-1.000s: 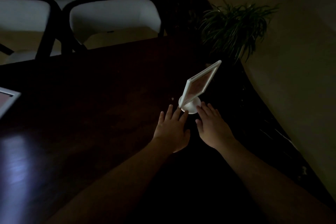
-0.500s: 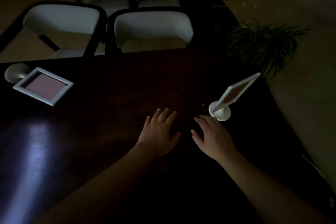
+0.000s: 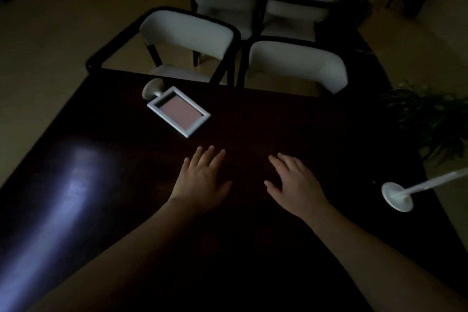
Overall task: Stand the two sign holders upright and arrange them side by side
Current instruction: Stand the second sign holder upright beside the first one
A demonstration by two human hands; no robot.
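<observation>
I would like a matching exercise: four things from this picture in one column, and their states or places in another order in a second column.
1. left sign holder
2. right sign holder
3. left hand
4. plant

a. beyond the table's right edge
b. open, flat, empty
c. lying flat on the table
d. standing on its round base

Pairs: 1-c, 2-d, 3-b, 4-a

A dark, glossy wooden table (image 3: 253,248) fills the lower view, with a pale patch of reflected light on its left side. Beyond its far edge stand two white-cushioned chairs with black frames, one on the left (image 3: 187,33) and one on the right (image 3: 296,63); two more chairs sit behind them. A leafy green plant (image 3: 430,119) stands off the table's right edge, on a beige floor (image 3: 50,33)
</observation>
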